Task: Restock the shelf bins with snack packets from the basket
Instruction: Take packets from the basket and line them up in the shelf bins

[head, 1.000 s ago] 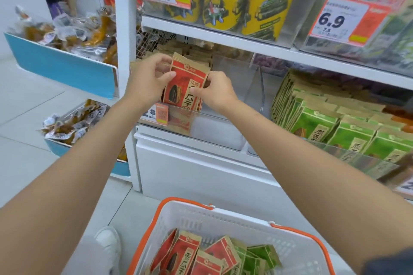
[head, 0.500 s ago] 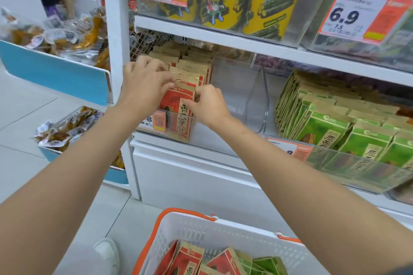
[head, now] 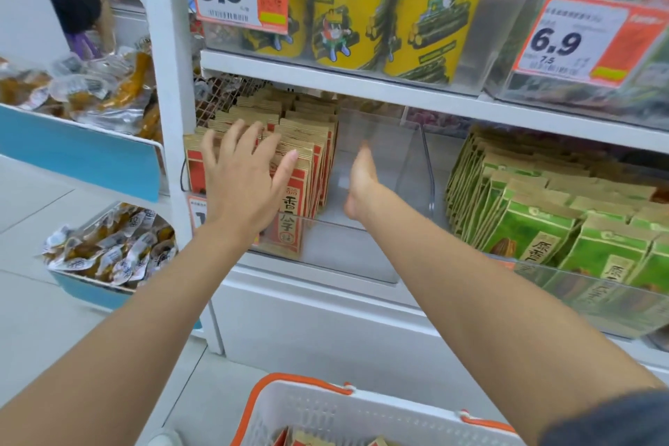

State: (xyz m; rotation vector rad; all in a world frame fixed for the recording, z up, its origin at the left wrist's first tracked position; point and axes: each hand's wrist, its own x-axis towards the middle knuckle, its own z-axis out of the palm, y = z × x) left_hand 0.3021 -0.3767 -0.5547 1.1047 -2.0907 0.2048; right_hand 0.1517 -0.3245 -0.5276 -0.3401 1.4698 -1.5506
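Left grip [head: 242, 185] released, fingers spread over red packets [head: 307, 163] upright in the bin [head: 416, 163], likely squaring the row. Right grip [head: 362, 185] flat, empty, edge-on beside them, probably bracing. More in the basket [head: 325, 405].

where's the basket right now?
Bottom centre of the head view: the basket sits in front of the shelf base, below the clear bin of red packets, cut off by the frame's lower edge.
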